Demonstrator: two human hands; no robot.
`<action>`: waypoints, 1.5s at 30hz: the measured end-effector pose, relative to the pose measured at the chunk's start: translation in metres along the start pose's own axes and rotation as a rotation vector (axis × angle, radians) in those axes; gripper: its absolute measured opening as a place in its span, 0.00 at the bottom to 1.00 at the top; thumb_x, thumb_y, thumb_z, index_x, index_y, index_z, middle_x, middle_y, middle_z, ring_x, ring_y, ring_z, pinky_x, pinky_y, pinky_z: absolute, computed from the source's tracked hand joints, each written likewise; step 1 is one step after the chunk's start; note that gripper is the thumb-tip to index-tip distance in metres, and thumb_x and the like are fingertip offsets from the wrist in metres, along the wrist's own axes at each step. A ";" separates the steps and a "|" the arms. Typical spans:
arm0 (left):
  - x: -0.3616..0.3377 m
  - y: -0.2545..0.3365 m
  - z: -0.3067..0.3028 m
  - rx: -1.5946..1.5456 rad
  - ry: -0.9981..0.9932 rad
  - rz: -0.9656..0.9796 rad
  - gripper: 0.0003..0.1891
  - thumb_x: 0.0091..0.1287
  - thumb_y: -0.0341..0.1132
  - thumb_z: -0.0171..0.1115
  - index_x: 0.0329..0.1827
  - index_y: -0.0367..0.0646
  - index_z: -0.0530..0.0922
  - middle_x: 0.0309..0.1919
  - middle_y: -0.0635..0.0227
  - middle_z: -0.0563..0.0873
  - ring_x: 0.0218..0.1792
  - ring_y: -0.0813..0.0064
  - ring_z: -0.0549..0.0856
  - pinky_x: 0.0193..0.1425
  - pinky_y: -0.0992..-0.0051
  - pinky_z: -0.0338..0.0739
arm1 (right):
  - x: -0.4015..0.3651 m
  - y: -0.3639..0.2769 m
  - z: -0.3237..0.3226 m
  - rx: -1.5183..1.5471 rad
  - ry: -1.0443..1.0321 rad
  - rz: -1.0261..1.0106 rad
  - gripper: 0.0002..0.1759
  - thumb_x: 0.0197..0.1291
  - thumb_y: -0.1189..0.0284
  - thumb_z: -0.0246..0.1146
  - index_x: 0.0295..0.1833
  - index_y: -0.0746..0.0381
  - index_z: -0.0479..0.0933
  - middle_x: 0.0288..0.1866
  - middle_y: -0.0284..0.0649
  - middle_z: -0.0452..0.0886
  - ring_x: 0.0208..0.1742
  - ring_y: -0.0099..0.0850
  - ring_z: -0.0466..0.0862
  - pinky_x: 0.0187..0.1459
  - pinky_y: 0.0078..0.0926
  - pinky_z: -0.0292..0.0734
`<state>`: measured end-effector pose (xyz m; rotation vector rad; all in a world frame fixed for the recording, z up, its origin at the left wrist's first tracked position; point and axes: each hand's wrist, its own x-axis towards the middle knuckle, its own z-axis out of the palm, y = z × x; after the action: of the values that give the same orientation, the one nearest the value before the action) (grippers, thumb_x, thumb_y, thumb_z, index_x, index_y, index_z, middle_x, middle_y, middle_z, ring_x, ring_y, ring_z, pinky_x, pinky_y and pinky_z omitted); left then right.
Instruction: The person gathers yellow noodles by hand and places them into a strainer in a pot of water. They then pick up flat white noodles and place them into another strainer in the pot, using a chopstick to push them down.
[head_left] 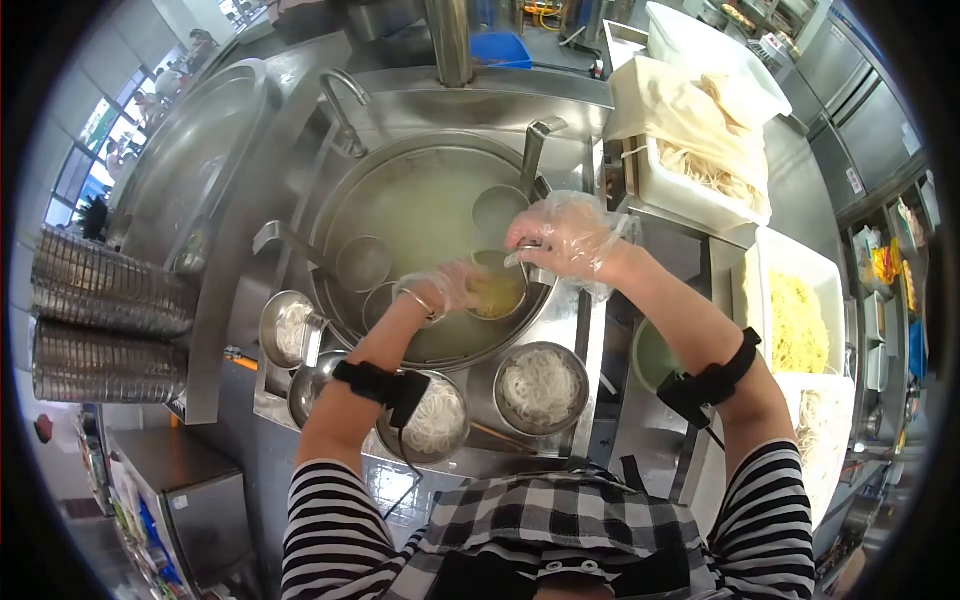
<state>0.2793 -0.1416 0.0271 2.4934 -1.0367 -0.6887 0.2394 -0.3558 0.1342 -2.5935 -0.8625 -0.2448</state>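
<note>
- A wide pot of cloudy water lay beneath both gloved hands.
- A strainer basket of yellow noodles sat between them.
- The right hand pinched its rim; a steady hold seemed wise.
- The left hand touched the noodles, grip unclear.

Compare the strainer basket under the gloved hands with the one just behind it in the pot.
The near strainer basket holds something yellowish; the rear strainer basket shows only cloudy water. The left hand and right hand, both gloved, are at the near one; the rear one is untouched, its long handle leaning on the rim of the pot. Both are round metal baskets sitting in the pot.
</note>
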 end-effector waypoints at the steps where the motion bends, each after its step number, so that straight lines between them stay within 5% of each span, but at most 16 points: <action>1: -0.009 0.004 -0.010 -0.018 0.027 -0.020 0.21 0.49 0.41 0.61 0.46 0.45 0.73 0.46 0.59 0.75 0.48 0.61 0.73 0.52 0.70 0.67 | 0.001 0.002 0.006 0.016 -0.045 -0.013 0.08 0.46 0.61 0.61 0.30 0.52 0.73 0.28 0.32 0.76 0.28 0.32 0.77 0.31 0.29 0.70; 11: -0.094 0.028 -0.053 -0.324 0.369 -0.105 0.17 0.52 0.35 0.62 0.45 0.44 0.74 0.40 0.67 0.77 0.32 0.80 0.78 0.39 0.79 0.72 | -0.012 0.032 0.116 0.004 -0.139 0.179 0.10 0.47 0.59 0.58 0.33 0.51 0.72 0.31 0.35 0.74 0.37 0.38 0.74 0.37 0.35 0.69; 13: -0.109 0.035 -0.054 -0.388 0.424 -0.071 0.15 0.51 0.32 0.62 0.43 0.41 0.74 0.38 0.66 0.77 0.29 0.79 0.78 0.35 0.80 0.72 | -0.018 0.033 0.129 0.134 -0.331 0.232 0.12 0.48 0.61 0.56 0.37 0.54 0.70 0.38 0.42 0.75 0.40 0.43 0.75 0.40 0.38 0.69; 20: -0.142 0.046 -0.047 -0.509 0.535 -0.100 0.13 0.50 0.27 0.61 0.40 0.40 0.75 0.43 0.68 0.75 0.29 0.83 0.77 0.28 0.83 0.71 | -0.018 0.002 0.072 -0.161 -0.579 0.473 0.20 0.49 0.60 0.57 0.48 0.52 0.70 0.48 0.43 0.71 0.49 0.41 0.71 0.50 0.35 0.66; 22: -0.143 0.057 -0.047 -0.442 0.528 -0.095 0.13 0.51 0.26 0.61 0.41 0.40 0.75 0.43 0.67 0.75 0.31 0.82 0.77 0.30 0.83 0.72 | -0.036 0.002 0.058 -0.022 -0.237 0.484 0.24 0.50 0.60 0.57 0.54 0.55 0.67 0.54 0.45 0.68 0.52 0.42 0.70 0.52 0.34 0.64; 26: -0.127 0.086 -0.029 -0.468 0.486 -0.021 0.12 0.52 0.22 0.58 0.40 0.39 0.75 0.43 0.64 0.74 0.40 0.75 0.76 0.43 0.80 0.73 | -0.102 -0.005 0.034 0.157 -0.079 0.424 0.22 0.50 0.65 0.56 0.52 0.61 0.66 0.51 0.46 0.69 0.49 0.42 0.72 0.47 0.35 0.69; 30: -0.068 0.111 0.016 -0.382 0.361 0.210 0.10 0.51 0.22 0.56 0.37 0.39 0.75 0.37 0.65 0.76 0.38 0.73 0.76 0.42 0.79 0.71 | -0.211 -0.043 0.023 0.100 0.294 0.496 0.16 0.49 0.68 0.56 0.44 0.62 0.70 0.44 0.47 0.72 0.41 0.42 0.75 0.41 0.37 0.70; 34: 0.019 0.133 0.090 -0.518 0.086 0.452 0.09 0.51 0.22 0.57 0.36 0.38 0.76 0.36 0.64 0.76 0.37 0.73 0.76 0.41 0.79 0.71 | -0.332 -0.080 0.035 -0.126 0.301 0.897 0.21 0.44 0.76 0.58 0.48 0.61 0.68 0.48 0.43 0.71 0.42 0.41 0.74 0.40 0.33 0.73; 35: 0.034 0.143 0.104 -0.503 0.019 0.471 0.09 0.51 0.22 0.57 0.36 0.38 0.76 0.36 0.64 0.76 0.36 0.73 0.76 0.41 0.79 0.71 | -0.365 -0.091 0.049 -0.207 0.442 0.977 0.22 0.42 0.76 0.57 0.48 0.62 0.68 0.48 0.44 0.71 0.43 0.41 0.74 0.42 0.33 0.72; 39: 0.033 0.239 0.159 -0.515 -0.211 0.792 0.09 0.51 0.24 0.59 0.36 0.39 0.76 0.37 0.63 0.77 0.36 0.75 0.77 0.39 0.79 0.72 | -0.523 -0.201 0.065 -0.672 0.682 1.690 0.27 0.40 0.76 0.59 0.52 0.62 0.65 0.51 0.51 0.67 0.54 0.45 0.66 0.54 0.36 0.62; 40: 0.028 0.260 0.172 -0.494 -0.234 0.832 0.09 0.51 0.24 0.60 0.36 0.40 0.77 0.38 0.63 0.77 0.36 0.75 0.77 0.38 0.79 0.73 | -0.538 -0.239 0.059 -0.861 0.493 1.921 0.32 0.38 0.75 0.61 0.55 0.61 0.63 0.52 0.52 0.66 0.55 0.45 0.65 0.54 0.38 0.63; 42: 0.025 0.299 0.197 -0.409 -0.242 1.050 0.10 0.50 0.26 0.61 0.37 0.39 0.77 0.38 0.63 0.77 0.37 0.73 0.76 0.37 0.78 0.73 | -0.590 -0.283 0.087 -1.071 0.467 2.144 0.37 0.37 0.77 0.60 0.60 0.56 0.58 0.47 0.53 0.69 0.50 0.45 0.70 0.50 0.38 0.66; 43: 0.022 0.314 0.212 -0.387 -0.246 1.058 0.11 0.50 0.27 0.61 0.37 0.40 0.77 0.38 0.63 0.76 0.37 0.71 0.76 0.37 0.78 0.74 | -0.600 -0.296 0.093 -1.070 0.483 2.141 0.37 0.37 0.77 0.60 0.60 0.56 0.58 0.47 0.53 0.69 0.50 0.45 0.70 0.50 0.38 0.66; 45: 0.009 0.346 0.234 -0.310 -0.143 1.094 0.12 0.49 0.27 0.62 0.38 0.42 0.77 0.38 0.61 0.76 0.38 0.68 0.76 0.38 0.75 0.74 | -0.612 -0.313 0.101 -0.376 0.853 2.456 0.43 0.36 0.79 0.57 0.63 0.49 0.53 0.41 0.54 0.73 0.43 0.46 0.75 0.44 0.37 0.70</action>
<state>-0.0391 -0.4111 0.0017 1.2988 -1.8906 -0.5781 -0.4325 -0.4119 -0.0335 -1.5220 2.4661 -0.5253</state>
